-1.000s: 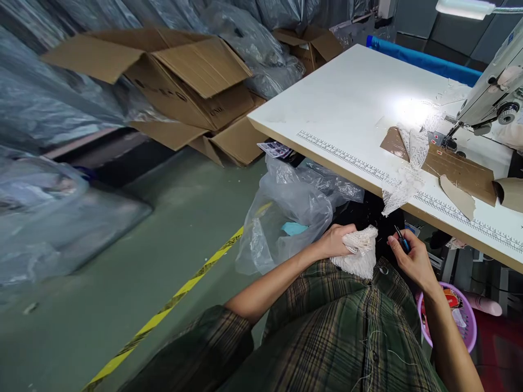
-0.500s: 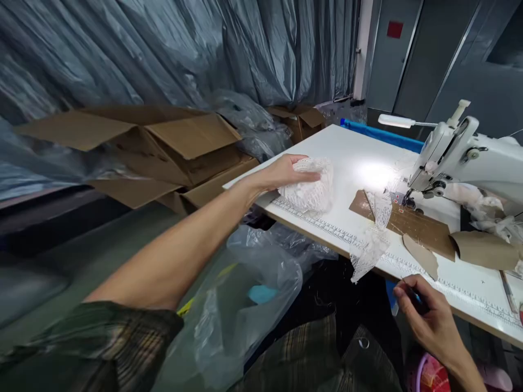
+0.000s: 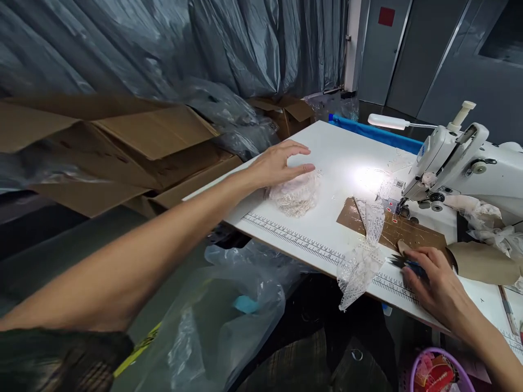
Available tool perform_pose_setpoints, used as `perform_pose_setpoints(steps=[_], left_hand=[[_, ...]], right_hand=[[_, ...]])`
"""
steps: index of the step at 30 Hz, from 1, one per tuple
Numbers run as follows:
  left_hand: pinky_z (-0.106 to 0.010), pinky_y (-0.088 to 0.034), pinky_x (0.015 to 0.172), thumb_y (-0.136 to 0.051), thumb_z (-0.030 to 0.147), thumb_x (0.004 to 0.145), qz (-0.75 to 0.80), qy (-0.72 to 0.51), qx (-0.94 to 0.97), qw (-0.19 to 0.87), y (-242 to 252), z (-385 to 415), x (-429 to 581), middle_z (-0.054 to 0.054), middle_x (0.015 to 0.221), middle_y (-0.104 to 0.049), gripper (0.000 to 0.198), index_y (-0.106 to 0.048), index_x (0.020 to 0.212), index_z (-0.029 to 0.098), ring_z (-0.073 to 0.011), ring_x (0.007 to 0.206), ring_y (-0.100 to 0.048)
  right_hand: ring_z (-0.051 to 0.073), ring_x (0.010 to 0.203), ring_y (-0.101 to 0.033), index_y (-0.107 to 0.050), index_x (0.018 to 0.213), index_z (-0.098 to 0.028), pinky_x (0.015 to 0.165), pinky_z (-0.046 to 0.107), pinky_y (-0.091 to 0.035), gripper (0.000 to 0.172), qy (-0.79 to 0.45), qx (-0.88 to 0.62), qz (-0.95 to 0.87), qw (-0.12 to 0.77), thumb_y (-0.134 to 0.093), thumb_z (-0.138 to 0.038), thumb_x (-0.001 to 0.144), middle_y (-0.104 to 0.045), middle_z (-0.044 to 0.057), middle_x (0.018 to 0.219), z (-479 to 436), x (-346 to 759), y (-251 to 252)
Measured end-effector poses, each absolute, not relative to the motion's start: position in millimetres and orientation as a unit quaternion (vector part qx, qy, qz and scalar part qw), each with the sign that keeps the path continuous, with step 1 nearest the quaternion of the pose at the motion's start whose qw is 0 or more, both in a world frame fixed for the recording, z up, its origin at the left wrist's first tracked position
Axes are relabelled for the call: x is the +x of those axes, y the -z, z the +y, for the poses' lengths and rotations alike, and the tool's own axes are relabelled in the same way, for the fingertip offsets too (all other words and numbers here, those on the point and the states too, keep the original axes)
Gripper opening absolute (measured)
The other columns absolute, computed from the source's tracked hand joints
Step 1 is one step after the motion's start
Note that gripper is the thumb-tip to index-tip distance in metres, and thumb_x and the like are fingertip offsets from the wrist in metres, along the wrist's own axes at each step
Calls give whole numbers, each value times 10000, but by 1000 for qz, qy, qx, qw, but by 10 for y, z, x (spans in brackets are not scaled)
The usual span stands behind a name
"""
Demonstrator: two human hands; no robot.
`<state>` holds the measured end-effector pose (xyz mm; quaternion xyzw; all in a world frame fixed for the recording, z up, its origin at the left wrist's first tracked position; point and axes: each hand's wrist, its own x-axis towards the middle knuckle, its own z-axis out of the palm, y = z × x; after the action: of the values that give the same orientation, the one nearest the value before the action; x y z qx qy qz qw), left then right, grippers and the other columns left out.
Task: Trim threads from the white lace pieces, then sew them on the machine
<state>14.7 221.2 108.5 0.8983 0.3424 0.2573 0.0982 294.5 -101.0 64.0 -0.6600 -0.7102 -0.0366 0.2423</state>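
Observation:
My left hand (image 3: 278, 162) reaches across the white sewing table (image 3: 327, 228) with its fingers stretched out just above a bundle of cream lace (image 3: 295, 195) that lies on the tabletop. My right hand (image 3: 433, 283) rests at the table's near edge, closed on small blue-handled snips (image 3: 402, 264). A strip of white lace (image 3: 363, 245) runs from under the sewing machine (image 3: 461, 158) over a brown cardboard piece (image 3: 392, 228) and hangs off the table edge.
Open cardboard boxes (image 3: 122, 147) and grey plastic sheeting stand to the left. A clear plastic bag (image 3: 229, 321) sits below the table. A purple basket (image 3: 437, 373) is at lower right. A lamp (image 3: 386, 121) lights the tabletop.
My left hand carried the lace bundle up from my lap, set it on the table and opened above it. My right hand rose with the snips to the table edge.

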Motion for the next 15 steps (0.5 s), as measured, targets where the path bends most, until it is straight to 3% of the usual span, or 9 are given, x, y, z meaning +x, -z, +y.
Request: perform_pose_setpoints(steps=[4,8,15], left_hand=[[-370,-563,841,-544,439,930,189,-353,914,70,-1068,1932,498,-84,1150,-690,322,-660,1106,195,-209,1035,-648],[-345,-575,789,-547,286,947,31,-378,923,60,-919,1759,986,-79,1010,-726,195,-667,1040,165,-178,928,-678],[-323,-565,702,-485,219,959,-32,-373,922,93,-566,1678,1466,-76,911,-733,199,-671,949,150,-160,806,-674]], right_hand=[[262,1024,-631,-649,1098,-182,885,419,-538,320,10,-691,-661,292,-494,-406,929,-667,133,1062,-744,3167,-717],[284,928,-650,-634,1076,-167,810,450,-539,377,-53,-784,-543,296,-523,-442,844,-679,147,1038,-372,3368,-686],[261,849,-658,-647,966,-195,793,402,-533,331,-128,-802,-505,292,-595,-459,772,-698,89,855,-18,3362,-688]])
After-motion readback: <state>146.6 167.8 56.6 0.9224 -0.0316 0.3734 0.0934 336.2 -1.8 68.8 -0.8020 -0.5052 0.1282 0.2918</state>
